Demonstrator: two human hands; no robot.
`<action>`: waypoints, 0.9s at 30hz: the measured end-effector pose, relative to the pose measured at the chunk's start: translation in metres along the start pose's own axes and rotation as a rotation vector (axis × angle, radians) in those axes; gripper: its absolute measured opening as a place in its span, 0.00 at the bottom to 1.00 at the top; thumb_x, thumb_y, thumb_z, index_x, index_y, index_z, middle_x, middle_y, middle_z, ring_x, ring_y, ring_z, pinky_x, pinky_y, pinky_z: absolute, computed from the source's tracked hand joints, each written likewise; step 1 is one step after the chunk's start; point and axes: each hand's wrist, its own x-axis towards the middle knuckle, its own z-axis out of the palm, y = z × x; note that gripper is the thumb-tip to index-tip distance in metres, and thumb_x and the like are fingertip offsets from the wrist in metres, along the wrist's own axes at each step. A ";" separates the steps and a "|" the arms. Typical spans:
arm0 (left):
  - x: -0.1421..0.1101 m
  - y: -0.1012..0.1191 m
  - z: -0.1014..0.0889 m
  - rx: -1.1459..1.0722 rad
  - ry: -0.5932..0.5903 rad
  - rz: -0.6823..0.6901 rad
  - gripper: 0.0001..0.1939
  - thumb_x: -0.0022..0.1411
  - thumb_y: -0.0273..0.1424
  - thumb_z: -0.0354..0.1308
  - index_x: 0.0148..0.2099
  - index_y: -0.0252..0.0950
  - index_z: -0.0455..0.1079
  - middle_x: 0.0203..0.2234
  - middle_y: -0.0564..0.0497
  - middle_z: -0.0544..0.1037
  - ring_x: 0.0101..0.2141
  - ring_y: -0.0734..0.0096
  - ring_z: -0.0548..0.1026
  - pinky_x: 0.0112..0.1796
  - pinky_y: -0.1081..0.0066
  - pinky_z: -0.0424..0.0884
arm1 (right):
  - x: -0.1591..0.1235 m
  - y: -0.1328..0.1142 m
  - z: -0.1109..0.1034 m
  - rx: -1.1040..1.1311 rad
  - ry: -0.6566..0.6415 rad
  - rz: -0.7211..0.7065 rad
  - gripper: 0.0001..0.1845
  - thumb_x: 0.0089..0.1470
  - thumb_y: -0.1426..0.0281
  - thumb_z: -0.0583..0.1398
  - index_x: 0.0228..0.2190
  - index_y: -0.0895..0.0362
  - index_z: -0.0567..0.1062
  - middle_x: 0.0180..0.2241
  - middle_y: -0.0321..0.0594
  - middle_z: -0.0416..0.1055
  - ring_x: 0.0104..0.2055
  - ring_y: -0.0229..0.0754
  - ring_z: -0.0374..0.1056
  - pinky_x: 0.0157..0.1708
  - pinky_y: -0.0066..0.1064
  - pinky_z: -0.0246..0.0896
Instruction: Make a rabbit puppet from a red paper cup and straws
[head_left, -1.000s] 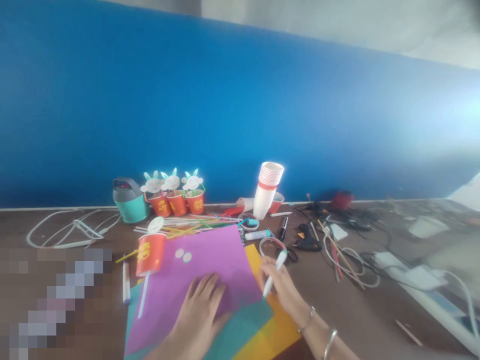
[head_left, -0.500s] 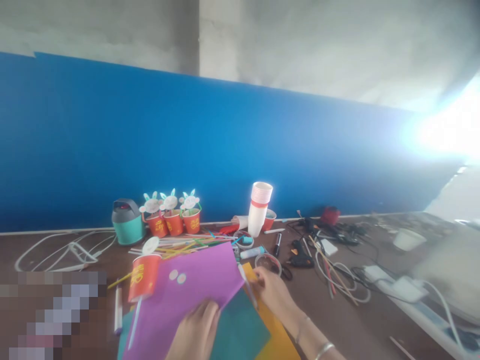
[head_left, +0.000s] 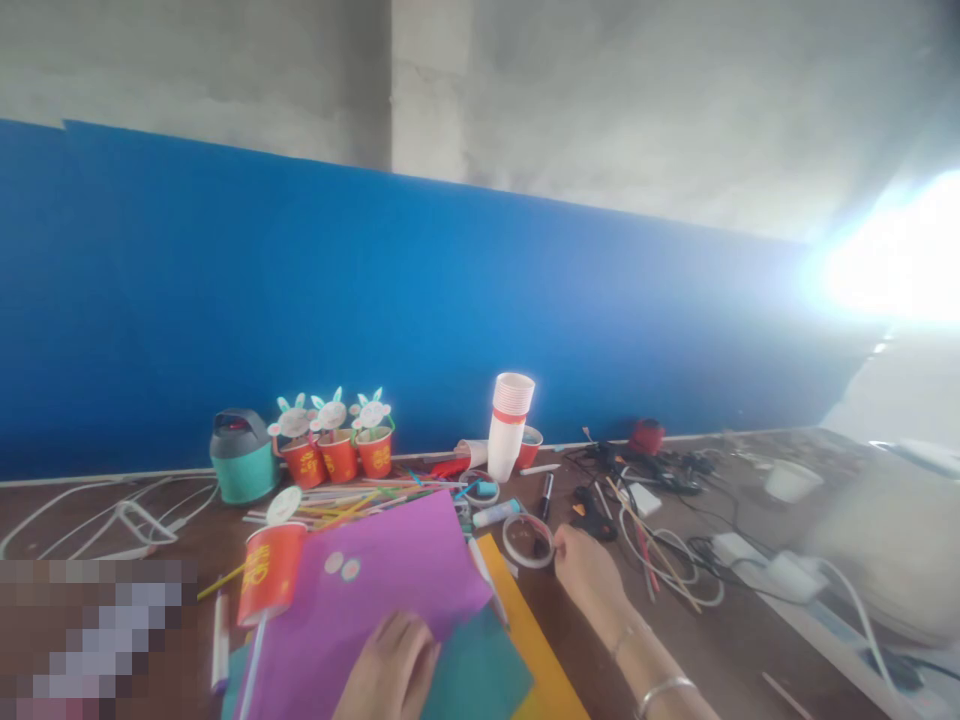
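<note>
My left hand point(head_left: 394, 665) rests on a purple sheet of paper point(head_left: 375, 590), its fingers laid over the sheet and slightly bent. A teal sheet point(head_left: 480, 665) and an orange sheet point(head_left: 540, 655) lie partly beneath it. My right hand point(head_left: 592, 575) is to the right of the papers, beside a clear roll of tape point(head_left: 510, 550). Its fingers are closed; what they hold, if anything, is hidden. Two small round paper pieces point(head_left: 343, 567) lie on the purple sheet. At its left edge is a red paper cup point(head_left: 271, 575) with a white straw and a white disc.
Three red cups point(head_left: 337, 458) with rabbit figures stand at the back, beside a teal-and-grey container point(head_left: 244, 460). A tall stack of white cups point(head_left: 510, 425), a glue stick point(head_left: 496, 513), a marker point(head_left: 547, 495), a glue gun point(head_left: 596, 515) and cables point(head_left: 705, 590) lie around.
My right hand has left the orange sheet and moved right, to beside the tape roll, covering the scissors handles seen there before. My left hand stays on the purple sheet. The view has shifted slightly.
</note>
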 end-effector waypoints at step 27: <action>0.000 0.002 0.003 0.051 0.062 0.022 0.09 0.55 0.19 0.53 0.27 0.37 0.67 0.24 0.53 0.73 0.28 0.68 0.72 0.28 0.71 0.68 | -0.014 0.002 -0.052 0.295 -0.050 -0.033 0.22 0.50 0.69 0.57 0.49 0.58 0.68 0.36 0.45 0.74 0.38 0.47 0.72 0.33 0.32 0.62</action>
